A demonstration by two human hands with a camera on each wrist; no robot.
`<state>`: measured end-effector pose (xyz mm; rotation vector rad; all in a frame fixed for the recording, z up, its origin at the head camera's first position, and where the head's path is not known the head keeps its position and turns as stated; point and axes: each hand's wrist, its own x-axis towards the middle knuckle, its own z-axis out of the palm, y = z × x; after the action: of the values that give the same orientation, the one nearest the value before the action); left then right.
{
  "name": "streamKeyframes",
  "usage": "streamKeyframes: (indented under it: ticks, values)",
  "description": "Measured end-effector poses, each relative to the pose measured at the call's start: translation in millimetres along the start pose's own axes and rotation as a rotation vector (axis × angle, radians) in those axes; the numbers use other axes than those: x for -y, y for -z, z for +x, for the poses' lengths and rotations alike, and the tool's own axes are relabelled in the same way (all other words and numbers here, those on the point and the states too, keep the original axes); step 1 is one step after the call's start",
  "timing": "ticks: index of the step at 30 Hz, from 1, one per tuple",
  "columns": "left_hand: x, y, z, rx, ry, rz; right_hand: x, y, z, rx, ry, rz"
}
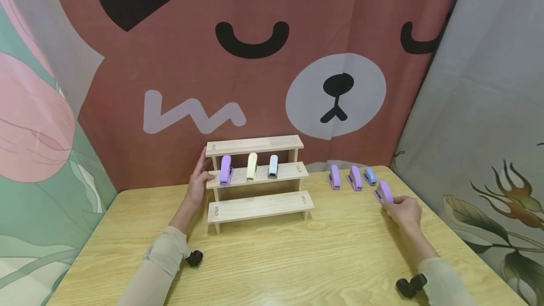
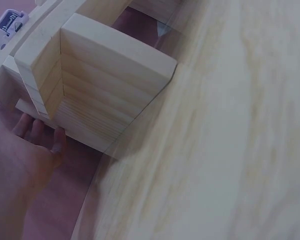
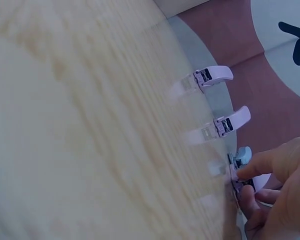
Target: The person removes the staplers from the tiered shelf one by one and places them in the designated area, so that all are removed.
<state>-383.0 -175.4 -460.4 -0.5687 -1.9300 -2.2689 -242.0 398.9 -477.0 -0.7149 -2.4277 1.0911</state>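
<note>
Small dark marks [image 1: 303,199] on the three-tier wooden rack [image 1: 261,208] are too small to read. The right hand [image 1: 405,210] pinches a glossy light-purple stapler [image 1: 384,191] with a rounded top, at the table's [image 1: 263,263] right side, near a small blue stapler [image 1: 370,176] and two purple staplers [image 1: 354,178]. The left hand [image 1: 197,187] grips the rack's left end; its middle tier bears purple, cream and whitish staplers [image 1: 252,166].
</note>
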Motion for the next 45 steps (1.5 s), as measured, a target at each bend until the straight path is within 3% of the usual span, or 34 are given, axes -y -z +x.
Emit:
streamKeyframes:
  ticks: [5,10,19,23,38,45]
  values:
    - [8.8,2.8,1.1,-0.015,-0.009,0.018,0,1,1,0.046,0.036,-0.056]
    - [7.9,2.5,-1.1,-0.013,-0.008,0.017,4,4,1,0.05,0.11,-0.081]
    - [-21.6,-7.7,-11.5,0.019,-0.003,0.026,30,13,-6,-0.042,0.164,-0.047]
    - [-23.8,-8.8,-11.8,0.025,-0.006,0.029,44,16,-11,-0.063,0.196,-0.014]
    - [-19.7,-6.3,-10.9,0.017,0.004,0.035,91,25,-31,-0.097,0.259,0.067]
    - [3.0,-0.8,1.9,-0.003,-0.021,-0.013,109,30,-43,-0.089,0.294,0.08]
